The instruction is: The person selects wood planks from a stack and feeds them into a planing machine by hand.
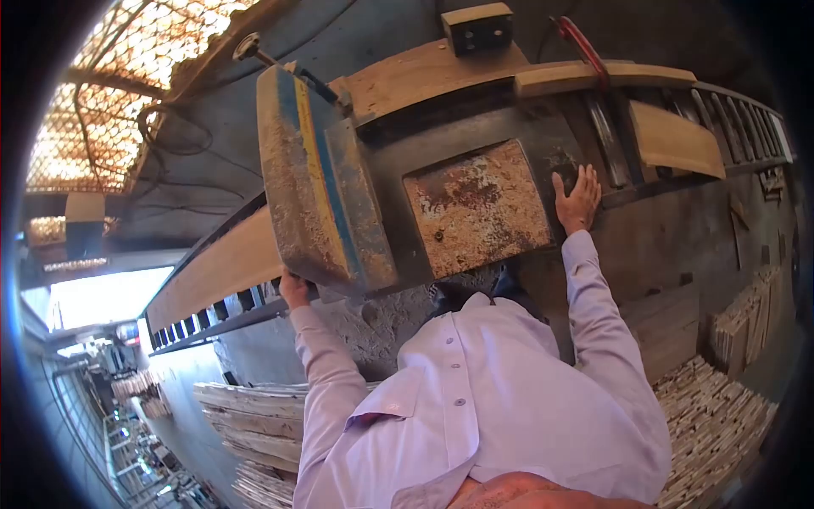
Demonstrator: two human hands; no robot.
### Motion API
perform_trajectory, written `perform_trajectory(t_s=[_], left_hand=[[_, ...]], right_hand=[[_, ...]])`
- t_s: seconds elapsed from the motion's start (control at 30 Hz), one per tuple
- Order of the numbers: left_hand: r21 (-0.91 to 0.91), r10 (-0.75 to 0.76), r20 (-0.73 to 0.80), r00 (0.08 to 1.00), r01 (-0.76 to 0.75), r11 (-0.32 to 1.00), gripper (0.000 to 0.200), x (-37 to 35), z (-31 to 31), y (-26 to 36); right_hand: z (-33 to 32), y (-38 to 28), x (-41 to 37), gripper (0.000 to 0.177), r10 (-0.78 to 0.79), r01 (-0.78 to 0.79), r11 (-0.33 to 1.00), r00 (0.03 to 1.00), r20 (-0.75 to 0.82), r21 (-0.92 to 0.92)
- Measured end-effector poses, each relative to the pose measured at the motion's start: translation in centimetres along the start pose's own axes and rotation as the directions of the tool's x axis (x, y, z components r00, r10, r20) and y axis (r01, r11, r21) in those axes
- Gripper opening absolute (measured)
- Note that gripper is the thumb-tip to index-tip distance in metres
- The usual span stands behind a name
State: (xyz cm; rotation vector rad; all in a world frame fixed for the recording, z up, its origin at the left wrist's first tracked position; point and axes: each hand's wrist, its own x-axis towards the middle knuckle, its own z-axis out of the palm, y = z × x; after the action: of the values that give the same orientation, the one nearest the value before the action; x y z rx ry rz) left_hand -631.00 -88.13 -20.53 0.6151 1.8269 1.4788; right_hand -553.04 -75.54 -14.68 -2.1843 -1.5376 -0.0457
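Note:
A sawdust-covered machine head (309, 178) with a yellow and blue stripe stands over a dark machine bed (390, 182). My left hand (294, 289) is at the machine's lower left, beside the near edge of a long wooden board (220, 259); its fingers are partly hidden behind the machine head. My right hand (579, 198) lies with fingers spread on the right part of the machine bed, holding nothing. Between my hands, a square recessed panel (479, 208) is coated with wood dust. A short pale board (674, 140) rests on the rollers to the right.
A roller conveyor (738, 127) extends right. Behind the bed are a curved wooden piece (606, 78), a red-handled clamp (583, 47) and a dark block with a wooden top (477, 30). Stacked wood strips (712, 424) lie at lower right, and more planks (254, 416) at lower left.

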Motion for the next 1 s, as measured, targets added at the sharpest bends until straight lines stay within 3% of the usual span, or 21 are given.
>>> perform_trajectory(t_s=[0.03, 0.1, 0.13, 0.2, 0.33, 0.37, 0.4, 0.43, 0.47, 0.57, 0.63, 0.7, 0.73, 0.83, 1.0], left_hand=[[0.2, 0.03, 0.012, 0.999, -0.032, 0.979, 0.033, -0.9, 1.0, -0.9], [0.702, 0.087, 0.052, 0.995, -0.098, 0.705, 0.033, -1.2, 2.8, -3.0], [0.787, 0.09, 0.054, 0.994, -0.098, 0.609, 0.034, -2.9, 4.3, -3.0], [0.771, 0.045, 0.1, 0.994, -0.106, 0.628, 0.036, -6.0, 6.1, -1.4], [0.655, -0.18, 0.214, 0.96, -0.004, 0.756, 0.04, -8.3, 4.4, 4.1], [0.528, -0.203, 0.231, 0.951, 0.053, 0.847, 0.041, -7.8, 3.3, 4.7], [0.248, -0.182, 0.255, 0.95, 0.118, 0.962, 0.042, -7.1, 2.0, 4.8], [-0.082, -0.157, 0.281, 0.947, 0.187, 0.979, 0.046, -5.9, 0.6, 4.1], [-0.396, -0.13, 0.3, 0.945, 0.248, 0.884, 0.051, -4.4, -0.4, 3.6], [-0.502, -0.228, 0.122, 0.966, 0.258, 0.826, 0.055, -0.6, -1.2, 3.2], [-0.122, 0.058, 0.095, 0.994, -0.046, 0.991, 0.048, 1.1, -2.6, 1.2], [-0.494, -0.249, 0.1, 0.963, 0.266, 0.828, 0.046, 3.0, -2.3, 1.0], [-0.555, -0.272, 0.008, 0.962, 0.231, 0.799, 0.041, 1.7, -0.2, 2.0], [-0.466, -0.307, -0.118, 0.945, 0.22, 0.857, 0.039, -1.1, 2.5, 4.3], [-0.44, -0.32, -0.042, 0.946, 0.27, 0.856, 0.033, -2.8, 5.4, 2.7]], right_hand=[[-0.1, 0.0, -0.1, 0.085, 0.001, -0.001, 1.0, 1.0, 0.014, 0.008], [-0.3, -0.2, 0.1, 0.085, 0.007, -0.008, 1.0, 0.999, 0.035, 0.02], [-0.3, -0.2, 0.2, 0.085, 0.001, -0.002, 0.999, 0.999, 0.035, 0.034], [-0.1, 0.0, 0.1, 0.084, 0.007, -0.008, 0.998, 0.999, 0.033, 0.055], [-0.1, 0.3, -0.1, 0.083, -0.004, 0.003, 0.999, 1.0, 0.017, 0.036], [-0.1, 0.4, -0.2, 0.083, -0.006, 0.005, 0.999, 1.0, 0.014, 0.04], [-0.1, 0.4, -0.2, 0.083, -0.011, 0.01, 0.999, 1.0, 0.012, 0.046], [0.0, 0.4, 0.0, 0.082, -0.009, 0.009, 0.999, 1.0, 0.007, 0.039], [0.1, 0.4, 0.0, 0.082, -0.004, 0.004, 0.999, 1.0, 0.004, 0.033], [-0.2, 0.5, -0.3, 0.082, -0.001, 0.0, 1.0, 1.0, 0.013, 0.022], [-0.3, 0.4, -0.3, 0.083, 0.0, 0.0, 1.0, 1.0, 0.007, 0.021], [-0.3, 0.5, -0.3, 0.083, -0.002, 0.002, 1.0, 1.0, -0.005, 0.014], [-0.3, 0.3, -0.2, 0.084, 0.006, -0.006, 1.0, 1.0, -0.009, 0.007], [-0.8, 0.0, -0.2, 0.087, 0.028, -0.028, 1.0, 1.0, 0.008, -0.004], [-0.7, -0.6, 0.5, 0.096, 0.067, -0.07, 0.996, 0.996, 0.062, 0.047]])
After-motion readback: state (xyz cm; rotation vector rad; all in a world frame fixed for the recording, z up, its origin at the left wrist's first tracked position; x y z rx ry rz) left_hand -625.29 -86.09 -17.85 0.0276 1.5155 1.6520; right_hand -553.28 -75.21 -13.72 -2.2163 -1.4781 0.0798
